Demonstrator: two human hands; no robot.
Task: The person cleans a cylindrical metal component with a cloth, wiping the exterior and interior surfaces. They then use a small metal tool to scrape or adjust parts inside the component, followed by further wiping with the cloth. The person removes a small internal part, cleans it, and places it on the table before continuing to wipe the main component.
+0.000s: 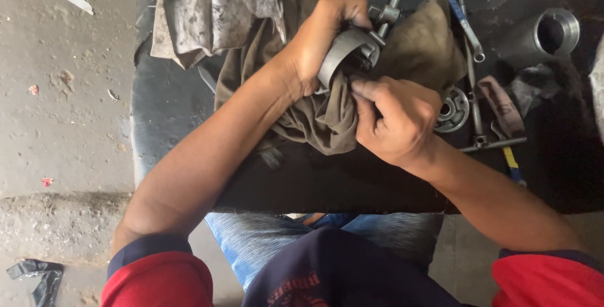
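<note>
Over dark bench [189, 106]: left hand [324, 36] grip clamps metal ring [343, 52]; right hand [396, 118] pinches rag [327, 118]; spanner [465, 27] nearby.

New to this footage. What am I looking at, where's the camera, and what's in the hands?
There is one picture, from a camera on a person's head looking down at their own two bare hands; no machine is involved. The left hand grips a grey metal ring-shaped part. The right hand pinches a brown rag against it. They work over a dark workbench. On it lie a bearing-like round part, a metal cylinder, a wrench and another dirty cloth.
</note>
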